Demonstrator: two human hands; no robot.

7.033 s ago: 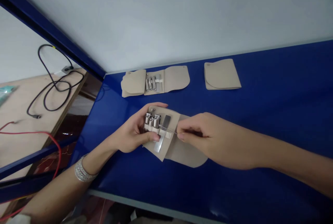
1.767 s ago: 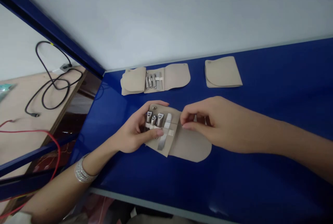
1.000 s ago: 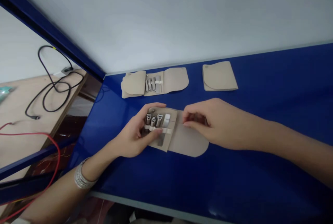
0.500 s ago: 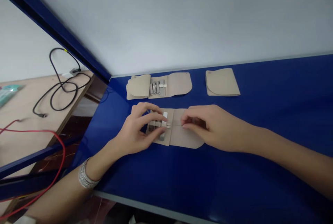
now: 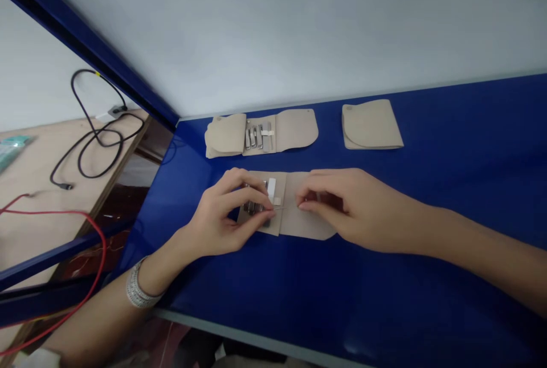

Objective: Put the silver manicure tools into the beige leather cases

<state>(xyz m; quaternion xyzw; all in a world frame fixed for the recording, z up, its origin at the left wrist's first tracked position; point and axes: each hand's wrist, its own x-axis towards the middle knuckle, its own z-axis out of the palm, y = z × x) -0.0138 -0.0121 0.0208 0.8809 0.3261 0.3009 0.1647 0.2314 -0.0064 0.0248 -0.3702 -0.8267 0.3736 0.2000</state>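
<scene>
A beige manicure case (image 5: 311, 223) lies unfolded on the blue table, with small metal tools (image 5: 252, 207) strapped in its left part and a white piece (image 5: 271, 188) beside them. Over that part is my left hand (image 5: 233, 208), thumb and forefinger pinched on a thin pale stick-like tool (image 5: 280, 208) whose tip points right. My right hand (image 5: 342, 200) hovers over the bare flap, its thumb and fingertips pressed together just right of that tip. Whatever it may hold is hidden. The curled fingers cover part of the case.
Behind lies another open manicure case (image 5: 297, 129) with metal clippers (image 5: 254, 136) showing. A folded beige case (image 5: 371, 124) sits to its right. A wooden table (image 5: 38, 146) at left carries a black cable (image 5: 92, 140); a red cable (image 5: 102, 248) hangs nearby.
The thin tool's visible end now sticks out from my left fingertips; before, a thin line showed at my right fingertips. Both hands stay over the case. The view has shifted slightly.
</scene>
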